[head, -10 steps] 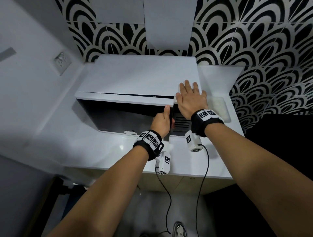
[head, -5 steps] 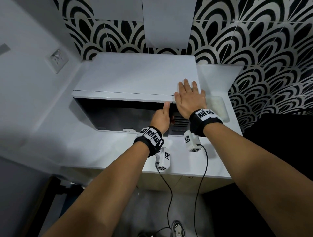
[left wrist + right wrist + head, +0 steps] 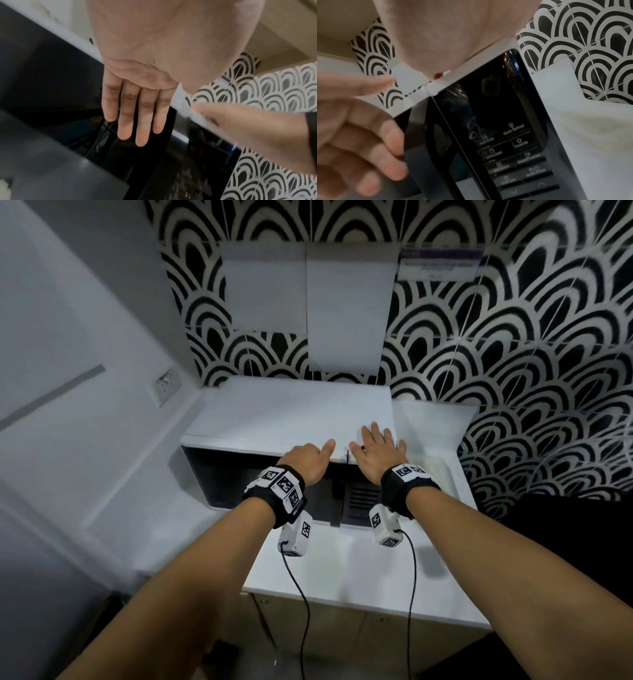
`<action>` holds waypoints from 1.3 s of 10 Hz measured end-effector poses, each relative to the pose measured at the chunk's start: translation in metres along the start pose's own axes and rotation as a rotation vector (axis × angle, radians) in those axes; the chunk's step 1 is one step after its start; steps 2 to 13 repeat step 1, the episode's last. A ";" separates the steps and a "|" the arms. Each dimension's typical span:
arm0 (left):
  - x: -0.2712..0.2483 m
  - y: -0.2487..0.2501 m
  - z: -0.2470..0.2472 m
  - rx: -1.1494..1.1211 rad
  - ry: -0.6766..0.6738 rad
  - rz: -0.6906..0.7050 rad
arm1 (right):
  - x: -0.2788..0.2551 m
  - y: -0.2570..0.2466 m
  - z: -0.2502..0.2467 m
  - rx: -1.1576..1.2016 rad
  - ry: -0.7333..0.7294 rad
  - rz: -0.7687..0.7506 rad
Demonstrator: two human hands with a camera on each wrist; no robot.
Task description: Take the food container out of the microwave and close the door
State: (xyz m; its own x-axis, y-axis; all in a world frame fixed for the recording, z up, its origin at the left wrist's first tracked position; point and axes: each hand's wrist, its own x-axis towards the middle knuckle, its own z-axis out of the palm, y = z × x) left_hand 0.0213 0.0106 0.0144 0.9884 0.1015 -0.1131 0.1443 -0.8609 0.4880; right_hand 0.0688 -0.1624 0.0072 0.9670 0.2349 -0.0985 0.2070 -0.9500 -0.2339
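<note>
The white microwave point(image 3: 291, 412) stands on the counter with its dark door point(image 3: 260, 484) flush against the body. My left hand point(image 3: 308, 457) lies against the door's upper right corner, thumb on the top edge. In the left wrist view its fingers point(image 3: 130, 115) are straight on the black door handle. My right hand point(image 3: 375, 450) rests flat on the microwave's top right, above the control panel point(image 3: 513, 148). A pale lidded food container point(image 3: 433, 474) sits on the counter just right of the microwave, and the right wrist view shows that container point(image 3: 590, 121) too.
The white counter point(image 3: 342, 570) runs forward of the microwave to its front edge. A white wall with a socket point(image 3: 166, 386) closes the left side. Black-and-white patterned tiles point(image 3: 513, 354) cover the back and right walls.
The door, slightly ajar a second ago, now sits shut against the body. My left hand has moved up to the door's top edge. The right hand stayed on top.
</note>
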 end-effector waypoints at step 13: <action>-0.007 0.008 -0.037 -0.018 0.023 0.047 | -0.008 0.003 -0.015 0.020 0.035 -0.013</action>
